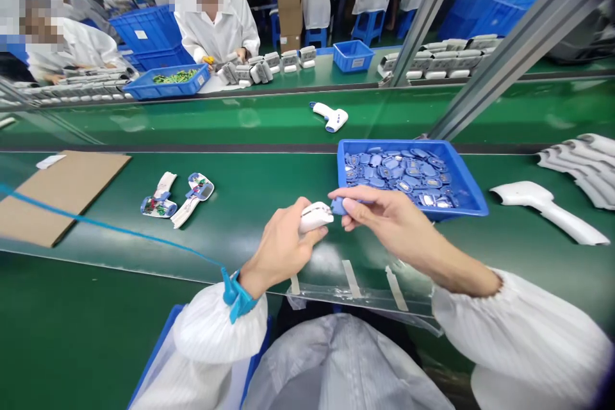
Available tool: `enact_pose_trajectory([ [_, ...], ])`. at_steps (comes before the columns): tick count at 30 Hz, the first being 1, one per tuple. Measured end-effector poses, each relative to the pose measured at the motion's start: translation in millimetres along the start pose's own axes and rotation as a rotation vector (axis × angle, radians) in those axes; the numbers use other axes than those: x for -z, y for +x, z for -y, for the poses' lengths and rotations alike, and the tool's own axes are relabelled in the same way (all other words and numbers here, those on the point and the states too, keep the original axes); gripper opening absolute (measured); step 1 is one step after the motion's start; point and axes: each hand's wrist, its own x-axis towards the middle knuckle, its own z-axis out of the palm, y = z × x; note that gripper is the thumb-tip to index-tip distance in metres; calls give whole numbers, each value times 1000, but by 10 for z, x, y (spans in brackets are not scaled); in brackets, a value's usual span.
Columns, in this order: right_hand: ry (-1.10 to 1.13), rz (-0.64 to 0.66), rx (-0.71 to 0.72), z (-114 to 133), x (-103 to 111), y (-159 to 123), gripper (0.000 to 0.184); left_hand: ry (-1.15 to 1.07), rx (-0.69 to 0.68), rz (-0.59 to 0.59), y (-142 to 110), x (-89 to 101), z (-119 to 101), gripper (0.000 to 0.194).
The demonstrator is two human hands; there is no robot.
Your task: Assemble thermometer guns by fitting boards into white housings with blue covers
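My left hand (pixel 283 243) is closed around a white plastic thermometer shell (pixel 314 215), held above the green bench. My right hand (pixel 379 211) pinches a small blue part (pixel 337 205) against the shell's end. A blue strap (pixel 236 295) with a cord circles my left wrist. Just behind my right hand stands a blue tray (pixel 468 186) full of small blue parts (pixel 398 173).
Two half-built thermometer shells (pixel 177 195) lie to the left, beside a cardboard sheet (pixel 57 195). A white shell (pixel 548 208) and a row of several more (pixel 583 163) lie right. One finished thermometer (pixel 330 116) rests on the belt (pixel 192 118). People in white coats (pixel 216 19) work opposite.
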Motion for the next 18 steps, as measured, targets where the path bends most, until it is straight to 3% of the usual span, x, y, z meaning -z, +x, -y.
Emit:
enact_pose_trajectory([
  [5, 30, -47, 111, 17, -192, -158, 26, 17, -61, 14, 23, -92, -59, 10],
  [10, -313, -99, 255, -10, -243, -255, 31, 154, -137, 37, 36, -79, -40, 12],
  [13, -456, -181, 341, -82, -309, -265, 31, 112, -214, 35, 46, -121, 3, 23],
  [18, -602, -386, 433, -280, -384, -285, 26, 142, -373, -189, 26, -288, 102, 24],
])
